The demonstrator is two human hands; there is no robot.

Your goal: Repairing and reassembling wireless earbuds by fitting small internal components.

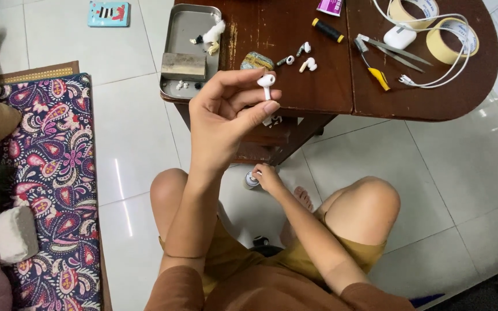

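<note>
Head view shows your left hand (223,118) raised in the middle of the frame, its thumb and fingers pinched shut around a white earbud (266,84). The earbud sits just in front of the near edge of the dark wooden table (295,34); its long axis runs close to vertical in the picture, rounded head up, stem pointing down toward your thumb tip. Your fingers cover part of the stem, so its lower end is hard to make out. Your right hand (267,177) is lower, just below centre, down near the floor between your knees, closed over a small round-topped container (251,180); most of that container is hidden by the hand and what it is cannot be told. On the table in the upper part of the frame lie a metal tray (188,26) at the left, loose earbud pieces (302,57) near the middle, tweezers (396,52), a yellow-handled brush (374,70), a white cable (433,80) and tape rolls (448,40) at the upper right, one roll cut off by the top edge.
</note>
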